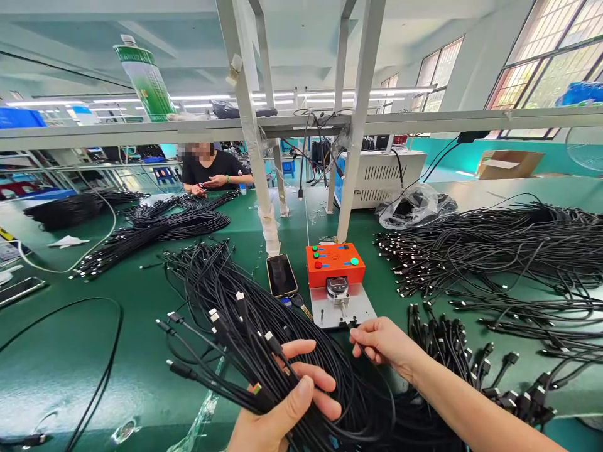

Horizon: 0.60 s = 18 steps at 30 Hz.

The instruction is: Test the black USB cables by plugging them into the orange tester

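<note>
My left hand [287, 402] is closed round a thick bundle of black cables [245, 333] whose connector ends fan out to the upper left. My right hand [384, 342] pinches a single black cable end right in front of the metal base of an orange tester box [334, 263] with coloured buttons and a round gauge. A phone [281, 275] lies face up just left of the tester.
Large heaps of black cables [494, 251] cover the green table [94, 351] to the right and far left. White frame posts [358, 125] rise behind the tester. A person in a black shirt [211, 169] works across the table. A white machine [381, 176] stands at the back.
</note>
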### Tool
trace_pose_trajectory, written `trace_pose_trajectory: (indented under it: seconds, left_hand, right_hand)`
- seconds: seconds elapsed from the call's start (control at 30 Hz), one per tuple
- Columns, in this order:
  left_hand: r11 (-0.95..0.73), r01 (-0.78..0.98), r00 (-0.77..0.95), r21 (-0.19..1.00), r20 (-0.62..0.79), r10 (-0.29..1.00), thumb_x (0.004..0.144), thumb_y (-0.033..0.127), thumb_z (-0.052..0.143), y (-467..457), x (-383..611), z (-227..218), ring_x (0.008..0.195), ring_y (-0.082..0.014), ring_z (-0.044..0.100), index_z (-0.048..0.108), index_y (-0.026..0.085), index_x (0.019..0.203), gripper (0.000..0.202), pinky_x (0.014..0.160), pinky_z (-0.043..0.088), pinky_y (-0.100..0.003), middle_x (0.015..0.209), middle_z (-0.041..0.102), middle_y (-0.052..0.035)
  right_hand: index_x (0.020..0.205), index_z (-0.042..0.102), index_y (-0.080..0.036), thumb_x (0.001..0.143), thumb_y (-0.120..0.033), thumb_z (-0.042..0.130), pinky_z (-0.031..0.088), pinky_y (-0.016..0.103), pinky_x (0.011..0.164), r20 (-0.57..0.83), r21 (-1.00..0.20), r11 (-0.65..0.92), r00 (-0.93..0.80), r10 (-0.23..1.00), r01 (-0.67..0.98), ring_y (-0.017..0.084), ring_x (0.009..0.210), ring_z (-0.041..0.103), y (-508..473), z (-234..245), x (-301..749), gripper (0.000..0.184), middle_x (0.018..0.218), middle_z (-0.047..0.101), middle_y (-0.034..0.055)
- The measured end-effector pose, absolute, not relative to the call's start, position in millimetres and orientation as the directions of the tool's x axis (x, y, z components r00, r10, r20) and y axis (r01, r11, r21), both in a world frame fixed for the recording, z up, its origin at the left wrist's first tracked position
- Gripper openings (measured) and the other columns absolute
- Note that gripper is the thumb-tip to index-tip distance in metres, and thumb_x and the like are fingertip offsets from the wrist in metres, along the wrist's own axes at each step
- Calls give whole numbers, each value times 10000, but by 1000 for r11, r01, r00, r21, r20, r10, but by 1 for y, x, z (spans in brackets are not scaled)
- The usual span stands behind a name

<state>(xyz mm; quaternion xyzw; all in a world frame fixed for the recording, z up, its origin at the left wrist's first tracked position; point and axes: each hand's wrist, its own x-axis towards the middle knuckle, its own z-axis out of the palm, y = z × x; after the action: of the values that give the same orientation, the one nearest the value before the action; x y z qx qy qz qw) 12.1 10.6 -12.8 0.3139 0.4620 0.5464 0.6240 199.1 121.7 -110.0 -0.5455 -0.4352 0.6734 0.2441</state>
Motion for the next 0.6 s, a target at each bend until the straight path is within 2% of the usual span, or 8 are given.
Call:
trace_pose_trajectory:
  seconds: [0.17,0.3,0.47,0.53,0.6]
  left_hand:
    - [189,-400,-4,897,-207,978,791,98,481,12,10,-14,578,-191,644,492,156,1050,265,538,502,-290,722,660,-51]
    - [143,-413,53,899,-134,990,779,114,514,14,6,-19,598,-222,658,506,167,1051,277,588,525,-355,737,670,-62]
    - [163,-429,87,888,-139,986,774,161,546,17,3,-27,670,-248,666,482,178,1080,313,664,529,-413,762,685,-74]
    - [129,-406,79,905,-106,991,777,177,551,18,1,-32,708,-239,661,472,178,1091,324,660,532,-381,785,691,-83]
    - [92,-368,72,925,-70,995,766,182,572,19,0,-36,708,-216,651,479,180,1089,336,595,532,-316,794,691,-83]
  right_hand:
    - [701,567,-80,741,-334,576,260,107,319,-508,-862,-490,-244,826,134,4,337,371,118,-105,195,257,555,613,50]
    - [686,564,-82,742,-316,572,257,110,321,-494,-870,-479,-220,841,118,3,338,362,114,-104,192,240,546,608,43]
    - [644,547,-95,745,-301,561,244,126,311,-468,-884,-462,-162,869,77,9,328,347,115,-109,186,230,524,594,32]
    - [633,544,-93,753,-291,549,240,128,310,-463,-886,-456,-139,875,77,9,323,342,116,-110,183,231,512,588,32]
    - [628,540,-92,758,-279,538,229,130,308,-466,-885,-460,-129,875,74,9,315,332,117,-112,181,227,493,579,27]
